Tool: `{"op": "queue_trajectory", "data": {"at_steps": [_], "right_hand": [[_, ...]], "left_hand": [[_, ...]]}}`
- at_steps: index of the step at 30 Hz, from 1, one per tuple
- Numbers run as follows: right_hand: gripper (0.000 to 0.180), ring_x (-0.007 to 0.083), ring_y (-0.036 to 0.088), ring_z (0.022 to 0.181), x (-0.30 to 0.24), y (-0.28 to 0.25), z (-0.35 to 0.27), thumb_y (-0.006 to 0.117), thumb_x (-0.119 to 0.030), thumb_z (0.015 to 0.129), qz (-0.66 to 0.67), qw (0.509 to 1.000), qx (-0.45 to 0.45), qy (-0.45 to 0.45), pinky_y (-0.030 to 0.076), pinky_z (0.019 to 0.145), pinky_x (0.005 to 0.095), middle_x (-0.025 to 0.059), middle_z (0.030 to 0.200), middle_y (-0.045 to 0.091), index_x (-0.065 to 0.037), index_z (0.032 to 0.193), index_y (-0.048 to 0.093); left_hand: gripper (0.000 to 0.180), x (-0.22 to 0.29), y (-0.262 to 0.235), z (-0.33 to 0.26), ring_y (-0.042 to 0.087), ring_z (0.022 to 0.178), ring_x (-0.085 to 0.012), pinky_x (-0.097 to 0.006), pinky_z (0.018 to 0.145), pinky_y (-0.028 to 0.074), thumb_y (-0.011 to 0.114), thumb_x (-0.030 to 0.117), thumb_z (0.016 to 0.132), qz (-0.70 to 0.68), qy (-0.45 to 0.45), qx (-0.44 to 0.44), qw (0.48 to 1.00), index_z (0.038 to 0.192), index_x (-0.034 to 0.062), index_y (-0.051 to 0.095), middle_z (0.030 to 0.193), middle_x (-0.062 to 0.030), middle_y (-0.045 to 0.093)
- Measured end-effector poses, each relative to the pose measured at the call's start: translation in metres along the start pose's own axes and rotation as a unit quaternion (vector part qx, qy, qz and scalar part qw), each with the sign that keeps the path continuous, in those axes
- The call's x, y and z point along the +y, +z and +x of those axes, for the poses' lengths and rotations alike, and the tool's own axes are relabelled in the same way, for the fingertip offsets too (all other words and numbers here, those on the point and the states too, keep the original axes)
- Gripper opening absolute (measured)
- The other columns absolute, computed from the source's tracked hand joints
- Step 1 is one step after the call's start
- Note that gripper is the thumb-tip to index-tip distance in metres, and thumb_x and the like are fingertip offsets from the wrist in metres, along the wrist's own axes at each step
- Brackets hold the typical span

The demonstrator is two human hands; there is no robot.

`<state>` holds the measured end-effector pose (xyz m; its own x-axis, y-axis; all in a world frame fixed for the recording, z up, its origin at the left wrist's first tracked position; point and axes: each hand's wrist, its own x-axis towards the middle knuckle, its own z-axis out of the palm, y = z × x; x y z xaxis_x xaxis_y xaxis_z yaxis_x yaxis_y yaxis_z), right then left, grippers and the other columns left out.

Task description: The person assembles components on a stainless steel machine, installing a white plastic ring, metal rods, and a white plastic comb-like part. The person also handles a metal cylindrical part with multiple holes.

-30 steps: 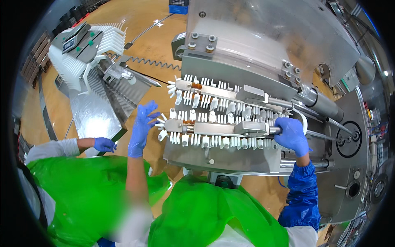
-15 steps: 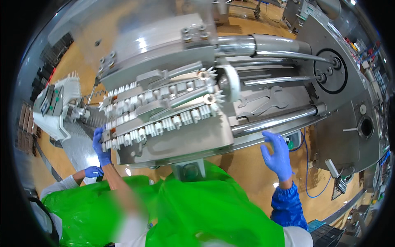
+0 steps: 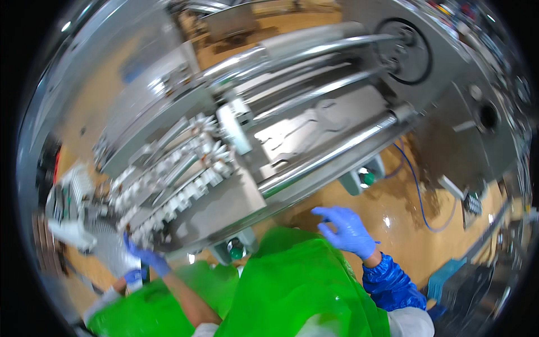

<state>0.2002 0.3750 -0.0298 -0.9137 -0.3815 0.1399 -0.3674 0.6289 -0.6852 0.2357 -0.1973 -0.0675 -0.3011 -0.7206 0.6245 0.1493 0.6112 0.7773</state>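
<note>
At the left end of a steel machine [image 3: 224,213], the gloved left hand [image 3: 147,256] has its fingers stretched along the end of a rack of white toothed rollers [image 3: 185,194]. It seems to touch the rack there, though blur hides the exact contact. My right hand [image 3: 347,229], in a blue glove and blue sleeve, hangs in the air before the machine's front edge. Its fingers are spread and nothing is in them. Shiny steel rods [image 3: 342,146] run right from a white block [image 3: 234,126] behind the rollers.
Another person's gloved hand [image 3: 133,276] is close to my left forearm. A white slatted conveyor piece [image 3: 73,188] stands at the far left. Flat wrench-like steel shapes [image 3: 323,121] lie between the rods. A blue hose [image 3: 420,196] hangs to the floor at the right.
The whole view has turned and shifted, so the machine slants more. My right hand has drawn back from the machine's front edge. My left hand stays by the rollers' left end.
</note>
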Motion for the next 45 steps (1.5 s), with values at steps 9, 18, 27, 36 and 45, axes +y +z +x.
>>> {"op": "queue_trajectory", "data": {"at_steps": [9, 18, 27, 36, 45], "right_hand": [[0.018, 0.0369, 0.064, 0.088, 0.040, -0.026, -0.082, 0.060, -0.020, 0.087, -0.050, 0.996, -0.003, 0.075, 0.052, 0.075, 0.0485, 0.0144, 0.092, 0.065, -0.009, 0.101, 0.064], [0.017, 0.0381, 0.064, 0.084, 0.096, -0.087, -0.231, 0.058, -0.023, 0.090, -0.038, 0.968, 0.156, 0.191, 0.051, 0.071, 0.0493, 0.0162, 0.087, 0.066, -0.009, 0.098, 0.065], [0.018, 0.0395, 0.064, 0.078, 0.201, -0.192, -0.455, 0.057, -0.023, 0.087, -0.082, 0.852, 0.335, 0.393, 0.052, 0.068, 0.0502, 0.0183, 0.081, 0.065, -0.008, 0.086, 0.065], [0.012, 0.0375, 0.064, 0.074, 0.285, -0.262, -0.559, 0.060, -0.020, 0.085, -0.107, 0.788, 0.425, 0.434, 0.052, 0.066, 0.0488, 0.0156, 0.078, 0.065, -0.009, 0.085, 0.065], [0.017, 0.0356, 0.064, 0.071, 0.398, -0.380, -0.668, 0.066, -0.021, 0.086, -0.090, 0.737, 0.376, 0.555, 0.050, 0.062, 0.0450, 0.0137, 0.074, 0.065, -0.007, 0.078, 0.063]], "left_hand": [[0.018, 0.149, 0.135, -0.119, 0.054, 0.098, -0.0235, -0.036, 0.084, 0.045, 0.057, 0.013, 0.097, 0.009, 0.252, -0.054, 0.966, 0.105, -0.0030, 0.062, 0.099, -0.0130, 0.061], [0.016, 0.242, 0.239, -0.206, 0.050, 0.081, -0.0216, -0.036, 0.074, 0.043, 0.061, 0.014, 0.097, -0.149, 0.282, -0.140, 0.937, 0.092, -0.0016, 0.060, 0.086, -0.0100, 0.056], [0.013, 0.432, 0.352, -0.491, 0.043, 0.074, -0.0199, -0.034, 0.069, 0.039, 0.062, 0.007, 0.092, -0.241, 0.267, -0.397, 0.844, 0.083, 0.0037, 0.054, 0.080, -0.0046, 0.045], [0.023, 0.403, 0.439, -0.746, 0.067, 0.077, -0.0242, -0.037, 0.073, 0.054, 0.063, 0.023, 0.092, 0.121, 0.338, -0.909, 0.213, 0.104, 0.0040, 0.069, 0.087, -0.0127, 0.070], [0.018, 0.310, 0.550, -0.949, 0.068, 0.075, -0.0273, -0.041, 0.064, 0.054, 0.057, 0.027, 0.090, 0.183, 0.358, -0.916, -0.009, 0.097, 0.0164, 0.070, 0.095, -0.0075, 0.072]]}}
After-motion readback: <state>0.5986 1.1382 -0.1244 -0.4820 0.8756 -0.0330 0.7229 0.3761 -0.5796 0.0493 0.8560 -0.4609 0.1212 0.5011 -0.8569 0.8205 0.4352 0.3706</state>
